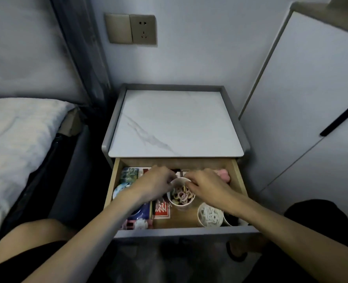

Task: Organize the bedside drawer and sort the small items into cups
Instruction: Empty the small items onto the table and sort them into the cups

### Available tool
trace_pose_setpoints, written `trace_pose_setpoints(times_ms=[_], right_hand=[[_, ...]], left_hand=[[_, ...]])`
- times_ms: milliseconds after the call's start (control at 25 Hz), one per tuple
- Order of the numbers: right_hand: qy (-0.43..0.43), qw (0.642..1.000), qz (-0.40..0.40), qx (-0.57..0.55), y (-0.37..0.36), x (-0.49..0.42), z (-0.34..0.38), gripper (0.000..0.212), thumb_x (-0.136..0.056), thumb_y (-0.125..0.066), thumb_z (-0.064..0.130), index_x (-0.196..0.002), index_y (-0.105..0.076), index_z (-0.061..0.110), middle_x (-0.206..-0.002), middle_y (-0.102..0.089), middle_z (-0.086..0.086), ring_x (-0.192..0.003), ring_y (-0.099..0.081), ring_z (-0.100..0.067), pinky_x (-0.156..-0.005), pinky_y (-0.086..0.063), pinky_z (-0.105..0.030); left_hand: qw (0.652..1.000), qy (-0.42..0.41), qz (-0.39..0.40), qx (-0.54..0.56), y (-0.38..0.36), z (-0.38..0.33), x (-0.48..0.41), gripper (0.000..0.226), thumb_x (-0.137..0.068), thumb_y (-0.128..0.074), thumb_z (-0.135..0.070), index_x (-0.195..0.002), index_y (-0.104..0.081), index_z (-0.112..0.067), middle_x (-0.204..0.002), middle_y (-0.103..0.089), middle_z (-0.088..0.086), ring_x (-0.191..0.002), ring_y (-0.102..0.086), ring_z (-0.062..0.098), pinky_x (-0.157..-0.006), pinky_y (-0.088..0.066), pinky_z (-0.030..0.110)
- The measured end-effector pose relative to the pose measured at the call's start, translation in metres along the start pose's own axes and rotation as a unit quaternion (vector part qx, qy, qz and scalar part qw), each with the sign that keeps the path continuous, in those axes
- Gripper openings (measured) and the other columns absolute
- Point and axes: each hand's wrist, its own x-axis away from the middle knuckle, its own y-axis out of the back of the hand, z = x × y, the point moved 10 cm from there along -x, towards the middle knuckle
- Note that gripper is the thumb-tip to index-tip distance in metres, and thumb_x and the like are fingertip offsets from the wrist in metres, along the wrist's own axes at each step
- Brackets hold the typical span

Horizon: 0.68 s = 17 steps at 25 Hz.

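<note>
The bedside drawer (237,176) stands pulled open below the marble top. In its middle sits a white paper cup (181,204) filled with coloured rings. My left hand (155,182) has curled fingers at the cup's far left rim. My right hand (204,183) has curled fingers at the far right rim. Whether either hand pinches a ring or the rim, I cannot tell. A second white cup (210,217) with white pieces stands at the front right. Beside it a cup with dark contents (231,220) is partly hidden by my right forearm.
Flat packets and cards (162,210) lie along the drawer's left side and back. A pink object (224,174) sits at the back right corner. The bed (16,139) is to the left, a white cabinet door (312,99) to the right. My knees flank the drawer front.
</note>
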Motion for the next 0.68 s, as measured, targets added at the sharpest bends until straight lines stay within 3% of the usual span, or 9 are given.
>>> trace_pose_setpoints(times_ms=[160, 360, 560, 680], right_hand=[[0.012, 0.996, 0.076, -0.04, -0.033, 0.025, -0.014, 0.029, -0.101, -0.048, 0.042, -0.116, -0.066, 0.024, -0.091, -0.066, 0.012, -0.069, -0.058, 0.004, -0.06, -0.043, -0.015], [-0.018, 0.994, 0.093, -0.062, -0.024, 0.046, -0.037, 0.032, -0.099, -0.056, 0.035, -0.127, -0.062, 0.02, -0.061, -0.05, 0.023, -0.061, -0.049, 0.023, -0.054, -0.037, -0.004], [0.011, 0.974, 0.223, -0.022, -0.059, 0.066, -0.036, 0.063, -0.082, -0.071, 0.055, -0.138, -0.047, 0.038, -0.078, -0.054, 0.013, -0.067, -0.052, -0.002, -0.055, -0.035, -0.017], [0.036, 0.973, 0.227, 0.025, -0.066, 0.07, -0.033, 0.074, -0.081, -0.074, 0.049, -0.144, -0.038, 0.039, -0.088, -0.049, 0.015, -0.073, -0.047, -0.004, -0.056, -0.03, -0.017]], left_hand=[[0.999, 0.029, 0.017, -0.03, -0.05, 0.014, -0.002, 0.022, -0.096, -0.061, -0.029, -0.104, -0.075, -0.014, -0.099, -0.074, 0.006, -0.088, -0.07, 0.016, -0.061, -0.05, 0.017], [0.996, 0.075, -0.001, -0.046, -0.082, 0.035, -0.011, 0.018, -0.094, -0.063, -0.024, -0.103, -0.075, -0.014, -0.099, -0.074, 0.011, -0.088, -0.071, 0.023, -0.068, -0.06, 0.032], [0.996, 0.073, 0.023, -0.035, -0.099, 0.034, -0.014, 0.018, -0.094, -0.06, -0.025, -0.103, -0.075, -0.022, -0.098, -0.073, 0.005, -0.09, -0.07, 0.019, -0.07, -0.06, 0.03], [0.996, 0.067, 0.042, -0.038, -0.096, 0.033, -0.009, 0.026, -0.096, -0.057, -0.039, -0.109, -0.073, -0.023, -0.101, -0.073, 0.004, -0.088, -0.069, 0.018, -0.073, -0.059, 0.034]])
